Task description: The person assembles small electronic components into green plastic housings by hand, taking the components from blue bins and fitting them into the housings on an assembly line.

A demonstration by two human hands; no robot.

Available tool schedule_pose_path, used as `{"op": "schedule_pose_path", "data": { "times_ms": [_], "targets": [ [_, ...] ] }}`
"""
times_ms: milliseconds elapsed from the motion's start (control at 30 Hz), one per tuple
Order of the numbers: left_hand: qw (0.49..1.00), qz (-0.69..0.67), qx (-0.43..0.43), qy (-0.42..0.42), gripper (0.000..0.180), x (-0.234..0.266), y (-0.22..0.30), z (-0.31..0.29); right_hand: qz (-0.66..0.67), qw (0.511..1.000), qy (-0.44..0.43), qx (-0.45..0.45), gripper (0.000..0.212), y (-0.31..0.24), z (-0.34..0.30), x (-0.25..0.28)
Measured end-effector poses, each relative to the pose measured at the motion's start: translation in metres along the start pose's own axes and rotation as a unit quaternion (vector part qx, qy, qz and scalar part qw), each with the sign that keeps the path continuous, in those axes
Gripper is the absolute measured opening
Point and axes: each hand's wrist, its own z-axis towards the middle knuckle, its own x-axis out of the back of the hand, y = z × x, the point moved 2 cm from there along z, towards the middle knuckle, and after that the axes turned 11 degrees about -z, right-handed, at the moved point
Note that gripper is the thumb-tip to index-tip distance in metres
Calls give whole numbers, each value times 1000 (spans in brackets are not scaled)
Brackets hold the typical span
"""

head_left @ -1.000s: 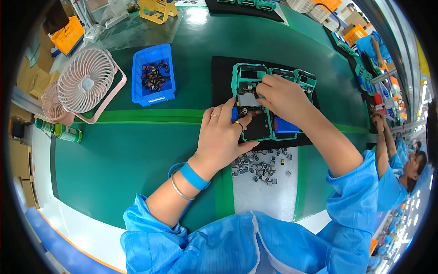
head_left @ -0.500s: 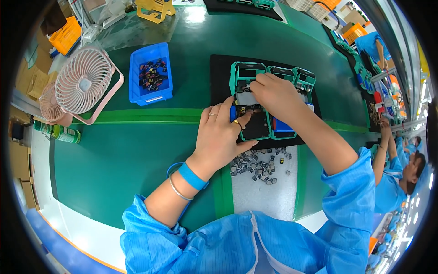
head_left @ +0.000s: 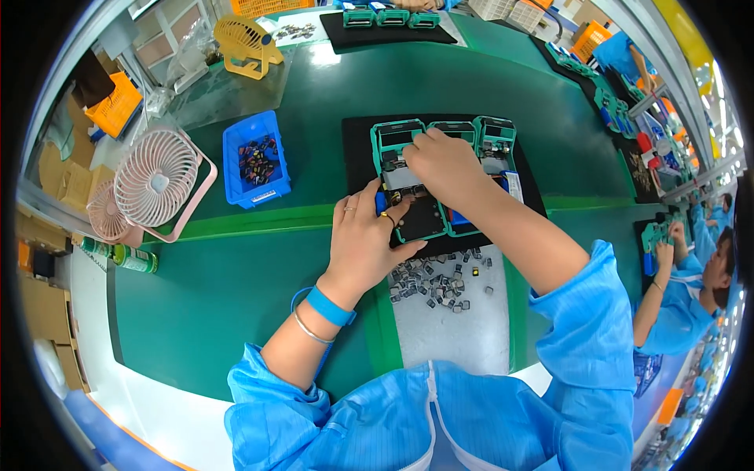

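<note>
Three green-rimmed black device housings stand side by side on a black mat [head_left: 357,145]. My left hand [head_left: 355,243] grips the lower left part of the left housing [head_left: 422,225], one finger reaching inside and the thumb along its near edge. Bent over the upper part of that housing, my right hand [head_left: 446,169] has its fingers pinched together; its fingertips and anything in them are hidden. That hand and forearm partly cover the middle housing [head_left: 465,229]. The right housing [head_left: 495,128] shows at its top. A blue part sits beside my left fingers.
Small grey-black pieces [head_left: 428,284] lie loose on a white sheet [head_left: 455,337] near me. Left of the mat, a blue bin [head_left: 271,192] holds small dark parts. Farther left are a pink fan [head_left: 159,184] and a green bottle [head_left: 135,258]. Co-workers sit along the right.
The whole view has shifted slightly, with the housings and mat now a little farther left in it. Both hands remain at the left housing, with little visible change in their grip.
</note>
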Motion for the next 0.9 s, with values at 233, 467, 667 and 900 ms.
{"op": "schedule_pose_path", "data": {
  "times_ms": [233,467,667,900],
  "targets": [
    [999,30,-31,-14,56,15,-8,0,280,944,2,-175,13,32,-76,40],
    [996,72,-32,-50,58,34,-13,2,428,879,-104,-184,10,-3,-213,39],
    [992,70,-84,-60,66,8,36,28,331,924,-41,-188,10,-28,-230,38],
    [988,-19,-81,-127,42,-67,54,68,350,877,-199,-261,7,-14,-220,32]
  ]
}}
